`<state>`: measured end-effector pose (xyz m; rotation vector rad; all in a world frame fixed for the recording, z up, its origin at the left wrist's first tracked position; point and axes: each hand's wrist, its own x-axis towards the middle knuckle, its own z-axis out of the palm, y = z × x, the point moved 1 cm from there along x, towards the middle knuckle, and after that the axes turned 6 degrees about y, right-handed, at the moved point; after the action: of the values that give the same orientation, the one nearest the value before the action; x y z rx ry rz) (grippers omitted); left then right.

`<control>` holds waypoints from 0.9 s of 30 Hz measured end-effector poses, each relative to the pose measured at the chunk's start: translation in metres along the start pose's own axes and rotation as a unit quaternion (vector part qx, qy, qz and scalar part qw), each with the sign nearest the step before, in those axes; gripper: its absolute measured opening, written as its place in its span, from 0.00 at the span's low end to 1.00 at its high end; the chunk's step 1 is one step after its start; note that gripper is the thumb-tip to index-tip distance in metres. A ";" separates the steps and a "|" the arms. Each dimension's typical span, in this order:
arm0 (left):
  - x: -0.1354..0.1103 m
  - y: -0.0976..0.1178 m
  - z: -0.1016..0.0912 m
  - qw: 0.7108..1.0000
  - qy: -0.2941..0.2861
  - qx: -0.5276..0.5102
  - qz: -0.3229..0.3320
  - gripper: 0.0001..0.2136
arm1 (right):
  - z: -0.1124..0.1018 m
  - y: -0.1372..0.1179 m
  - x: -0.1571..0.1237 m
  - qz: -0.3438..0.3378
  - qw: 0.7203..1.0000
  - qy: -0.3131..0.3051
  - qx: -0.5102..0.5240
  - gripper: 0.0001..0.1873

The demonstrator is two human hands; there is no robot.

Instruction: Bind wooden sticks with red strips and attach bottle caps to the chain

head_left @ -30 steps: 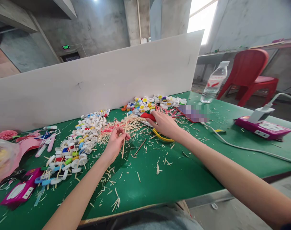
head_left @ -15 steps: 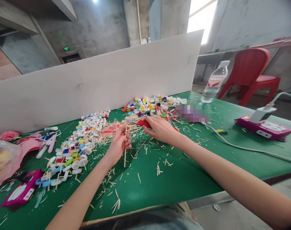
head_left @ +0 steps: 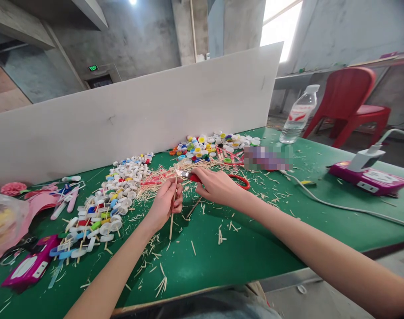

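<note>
My left hand [head_left: 166,199] pinches a thin wooden stick [head_left: 171,225] that stands nearly upright over the green table, its lower end hanging below the fingers. My right hand [head_left: 218,185] is closed on scissors with red handles [head_left: 241,179]. Their metal blades [head_left: 183,174] point left and meet the top of the stick just above my left fingers; whether they touch it I cannot tell. Behind both hands lies a heap of loose wooden sticks [head_left: 148,191] with bits of red wrapper among them. Short cut pieces [head_left: 221,236] are scattered in front.
Bottle caps [head_left: 122,181], some with sticks, spread on the left; more caps [head_left: 202,148] lie at the back against a white board [head_left: 188,97]. A water bottle [head_left: 298,115], a charger on a purple pack [head_left: 368,177] and a white cable [head_left: 328,204] are on the right.
My right hand has shifted slightly left and down, bringing the scissor blades nearer the stick's top. The stick's lower end has moved a little down and left in my left hand.
</note>
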<state>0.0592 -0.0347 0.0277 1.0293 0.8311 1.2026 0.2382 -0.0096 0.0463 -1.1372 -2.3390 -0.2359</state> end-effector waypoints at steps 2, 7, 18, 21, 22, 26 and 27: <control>-0.002 0.000 0.003 1.000 -0.008 0.010 -0.002 0.09 | 0.002 -0.001 0.000 0.002 1.000 -0.002 -0.002 0.14; -0.007 0.001 0.012 0.998 -0.027 0.049 -0.021 0.09 | 0.007 -0.003 -0.001 -0.004 1.000 0.001 0.004 0.12; -0.002 -0.006 0.013 0.995 0.022 0.076 -0.061 0.19 | 0.018 -0.016 0.007 0.039 0.997 -0.036 -0.053 0.21; 0.001 -0.011 0.010 0.992 0.032 0.108 -0.057 0.21 | 0.028 -0.012 0.009 0.021 0.996 -0.056 -0.073 0.20; 0.001 -0.012 0.009 0.991 0.037 0.115 -0.058 0.21 | 0.030 -0.011 0.009 0.015 0.995 -0.061 -0.078 0.20; 0.004 -0.015 0.006 0.990 0.052 0.120 -0.046 0.21 | 0.034 -0.008 0.009 -0.009 0.995 -0.066 -0.070 0.18; 0.004 -0.015 0.006 0.990 0.056 0.121 -0.040 0.21 | 0.033 -0.008 0.009 -0.011 0.996 -0.064 -0.065 0.18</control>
<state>0.0705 -0.0324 0.0152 1.1209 1.1167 1.1174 0.2146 0.0035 0.0234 -1.2208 -2.4805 -0.3369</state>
